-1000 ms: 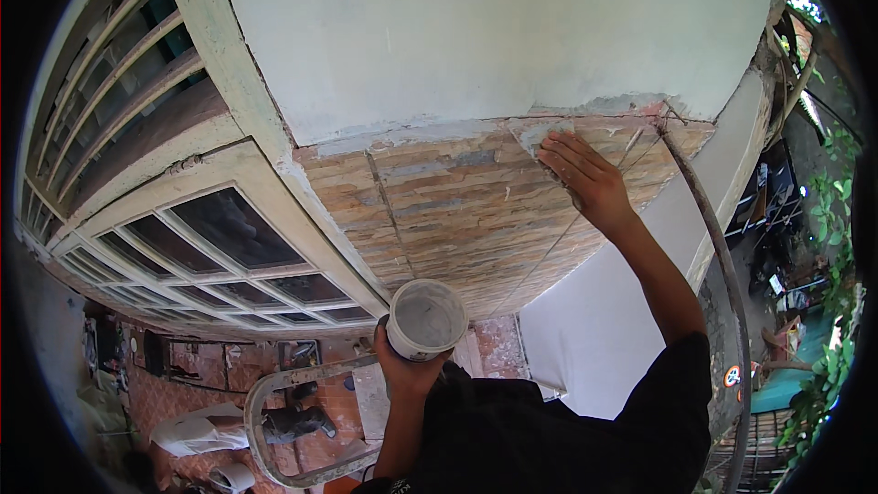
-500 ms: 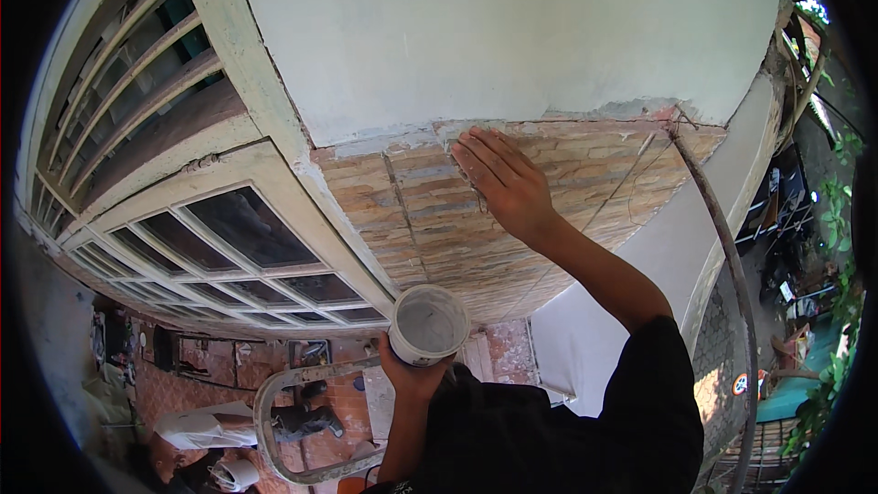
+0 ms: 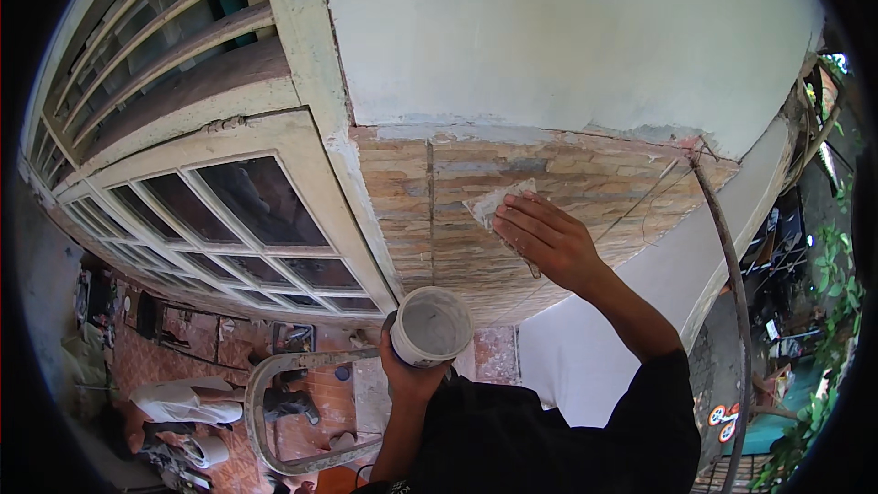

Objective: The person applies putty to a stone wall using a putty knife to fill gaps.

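My right hand (image 3: 553,242) grips a flat putty knife (image 3: 485,204) smeared with pale paste, held against or just over the stone-patterned tiling (image 3: 393,192). Above it runs a rough putty-covered seam (image 3: 457,131) where the tiling meets the white plastered wall (image 3: 567,27). My left hand (image 3: 409,373) holds a small white tub (image 3: 430,325) from the side and below, with whitish paste inside, near the lower corner of the window frame. The blade's handle is mostly hidden by my right fingers.
A paned window (image 3: 256,201) with slatted bars lies left. Below are a metal tubular frame (image 3: 265,384), a person in white (image 3: 183,402), a bucket (image 3: 208,450) and clutter on red floor tiles. A bent pole (image 3: 727,256) runs down the right, beside foliage (image 3: 832,284).
My right hand has moved left along the seam, then down from it onto the tiles with the putty knife. The view has shifted, so the window sits further right. The tub remains held.
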`<state>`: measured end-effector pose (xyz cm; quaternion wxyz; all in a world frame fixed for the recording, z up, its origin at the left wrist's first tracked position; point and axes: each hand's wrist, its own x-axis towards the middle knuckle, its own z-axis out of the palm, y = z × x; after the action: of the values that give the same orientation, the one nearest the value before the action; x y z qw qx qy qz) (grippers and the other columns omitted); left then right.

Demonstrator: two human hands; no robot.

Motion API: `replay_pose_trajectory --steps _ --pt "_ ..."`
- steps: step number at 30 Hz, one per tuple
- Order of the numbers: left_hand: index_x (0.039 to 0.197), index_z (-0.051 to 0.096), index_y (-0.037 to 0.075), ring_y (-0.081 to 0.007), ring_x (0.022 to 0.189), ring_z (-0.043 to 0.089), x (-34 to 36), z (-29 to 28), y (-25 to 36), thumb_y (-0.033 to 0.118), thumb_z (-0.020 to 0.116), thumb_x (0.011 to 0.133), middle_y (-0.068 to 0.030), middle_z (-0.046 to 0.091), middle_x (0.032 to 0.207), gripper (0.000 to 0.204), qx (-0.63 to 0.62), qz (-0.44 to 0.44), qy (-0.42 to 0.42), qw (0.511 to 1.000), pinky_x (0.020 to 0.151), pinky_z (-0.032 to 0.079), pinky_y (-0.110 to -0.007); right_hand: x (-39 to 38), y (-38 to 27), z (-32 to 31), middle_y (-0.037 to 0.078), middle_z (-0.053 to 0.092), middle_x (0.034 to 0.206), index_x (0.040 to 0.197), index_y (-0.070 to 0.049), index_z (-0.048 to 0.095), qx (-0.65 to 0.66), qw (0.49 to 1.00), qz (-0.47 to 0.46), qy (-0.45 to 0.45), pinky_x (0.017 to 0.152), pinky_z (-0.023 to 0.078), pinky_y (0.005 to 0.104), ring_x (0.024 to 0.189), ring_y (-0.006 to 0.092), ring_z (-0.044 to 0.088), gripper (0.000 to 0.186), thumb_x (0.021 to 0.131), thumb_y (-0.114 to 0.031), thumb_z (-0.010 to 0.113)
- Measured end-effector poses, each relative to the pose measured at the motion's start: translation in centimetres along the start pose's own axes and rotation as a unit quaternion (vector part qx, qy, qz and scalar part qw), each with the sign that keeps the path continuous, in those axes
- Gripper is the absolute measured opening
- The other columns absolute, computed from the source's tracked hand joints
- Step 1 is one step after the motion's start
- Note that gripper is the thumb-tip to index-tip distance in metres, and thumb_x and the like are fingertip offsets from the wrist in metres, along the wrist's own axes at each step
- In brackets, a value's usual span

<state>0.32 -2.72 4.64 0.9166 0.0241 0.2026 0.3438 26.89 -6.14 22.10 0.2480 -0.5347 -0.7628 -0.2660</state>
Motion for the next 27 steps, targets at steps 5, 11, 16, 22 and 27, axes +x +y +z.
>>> replay_pose_trajectory --steps 5,11,16,22,27 --pt "0.144 0.041 0.019 -0.0341 0.134 0.042 -0.7 -0.2 0.7 0.059 0.033 0.094 -0.0092 0.045 0.144 0.065 0.104 0.060 -0.004 0.993 0.102 0.037 -0.060 4.3 2.1 2.2 0.011 0.066 0.120 0.118 -0.004 0.066 -0.084 0.987 0.021 0.135 0.103 0.050 0.0424 0.116 0.0274 0.062 0.037 0.081 -0.005 0.068" --pt "0.144 0.042 0.019 -0.0345 0.137 0.039 -0.8 -0.8 1.2 0.060 0.030 0.094 -0.0096 0.043 0.146 0.066 0.038 0.053 -0.004 0.998 0.104 0.033 -0.061 4.2 1.0 4.0 0.011 0.066 0.119 0.119 -0.004 0.066 -0.090 0.988 0.040 0.116 0.104 0.049 0.0420 0.117 0.0263 0.061 0.037 0.083 -0.006 0.066" --pt "0.142 0.044 0.020 -0.0345 0.136 0.039 -0.5 -0.6 1.2 0.063 0.030 0.092 -0.0090 0.044 0.145 0.068 0.003 0.035 0.000 0.999 0.103 0.034 -0.060 1.3 -1.7 2.9 0.010 0.067 0.118 0.117 -0.004 0.066 0.005 0.999 -0.031 -0.021 0.104 0.049 0.0414 0.118 0.0257 0.061 0.035 0.083 -0.006 0.066" --pt "0.141 0.046 0.020 -0.0340 0.133 0.041 0.2 -1.0 0.7 0.063 0.030 0.092 -0.0089 0.047 0.143 0.067 0.005 0.013 -0.008 1.000 0.100 0.037 -0.058 5.7 0.7 3.3 0.010 0.064 0.123 0.120 -0.004 0.064 -0.074 0.990 0.020 0.118 0.106 0.047 0.0424 0.120 0.0261 0.059 0.038 0.083 -0.008 0.064" --pt "0.139 0.047 0.020 -0.0337 0.130 0.044 -0.5 0.5 0.4 0.061 0.031 0.093 -0.0090 0.048 0.141 0.064 -0.001 0.022 -0.010 1.000 0.098 0.039 -0.057 4.5 -0.1 4.9 0.010 0.063 0.124 0.121 -0.003 0.064 -0.078 0.991 0.028 0.106 0.108 0.045 0.0421 0.122 0.0265 0.057 0.040 0.081 -0.008 0.064"
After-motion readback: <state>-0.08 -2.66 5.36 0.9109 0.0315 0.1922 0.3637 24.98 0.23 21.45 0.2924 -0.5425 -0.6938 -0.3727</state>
